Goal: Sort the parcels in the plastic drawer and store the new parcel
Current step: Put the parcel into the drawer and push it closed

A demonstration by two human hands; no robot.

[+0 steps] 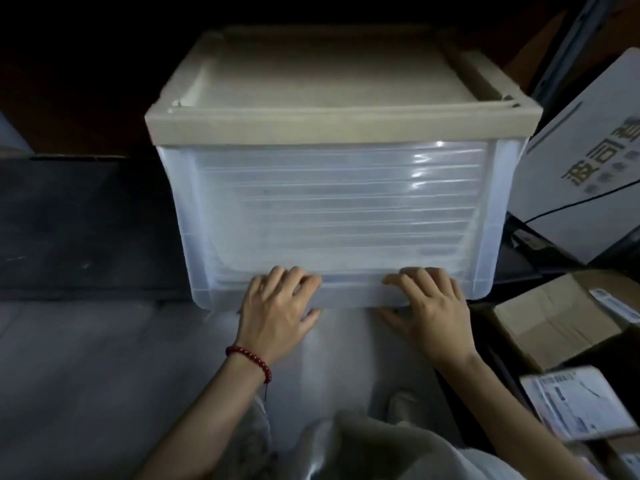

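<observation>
Sitting square in the middle of the floor (86,375) is the one plastic drawer (332,216), a frosted, ribbed unit with a beige top (332,95). Its front is closed, and what lies inside cannot be made out through the cloudy plastic.

Both hands are on its lower front edge. The left hand (277,306) and the right hand (429,306) sit side by side with a small gap between them. On each, the fingers (304,277) curl over the bottom ridge and the thumb is tucked beneath, so each hand grasps the drawer's lip. One red bead bracelet (250,361) circles the left wrist.

To the right, beside the drawer, lie two parcels. One is a brown cardboard parcel (547,327) with a label on its far corner. Nearer the person is a flat white parcel (578,405) with a printed label face up. Behind them a single large white box (581,157) with dark characters leans tilted, close to the drawer's right side.
</observation>
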